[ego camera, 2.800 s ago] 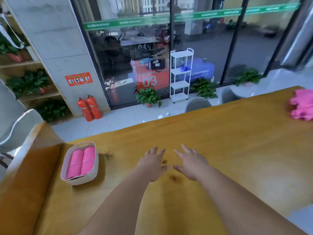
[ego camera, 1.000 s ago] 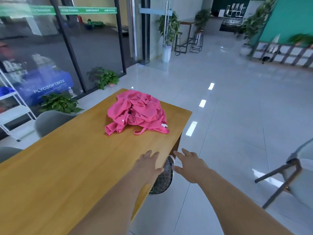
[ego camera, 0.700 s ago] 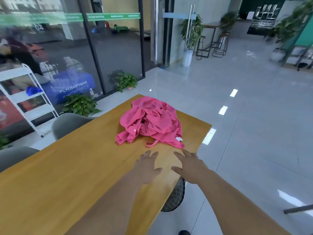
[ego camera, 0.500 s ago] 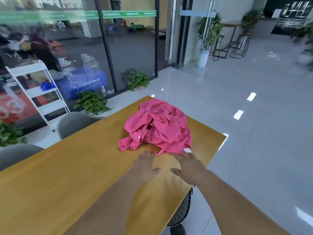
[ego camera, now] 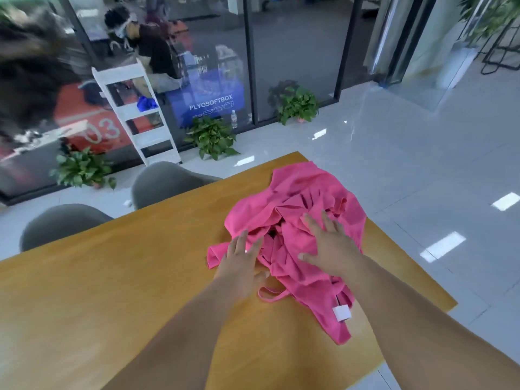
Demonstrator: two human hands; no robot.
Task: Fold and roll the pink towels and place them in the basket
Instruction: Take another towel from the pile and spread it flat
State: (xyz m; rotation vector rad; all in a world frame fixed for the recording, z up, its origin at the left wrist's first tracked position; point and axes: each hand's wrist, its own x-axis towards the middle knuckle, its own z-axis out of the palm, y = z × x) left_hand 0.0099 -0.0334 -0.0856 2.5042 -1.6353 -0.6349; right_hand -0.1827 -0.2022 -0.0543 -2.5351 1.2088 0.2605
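Note:
A crumpled heap of pink towels (ego camera: pixel 298 204) lies near the right end of the wooden table (ego camera: pixel 112 277), with a white tag and a hanging loop at its near side. My left hand (ego camera: pixel 240 263) rests flat at the heap's left edge, fingers spread. On top of the heap lies my right hand (ego camera: pixel 329 243), palm down and fingers apart. Neither hand grips cloth. The basket is out of view.
Two grey chairs (ego camera: pixel 166 178) stand along the table's far side. The table's right end (ego camera: pixel 416 271) drops to a glossy tiled floor. Beyond are potted plants (ego camera: pixel 211 136), a white shelf rack (ego camera: pixel 135 114) and a glass wall with a person behind it.
The view has swung from the basket end to the towel heap and closed in. Both hands moved forward from the bare tabletop onto the pink heap.

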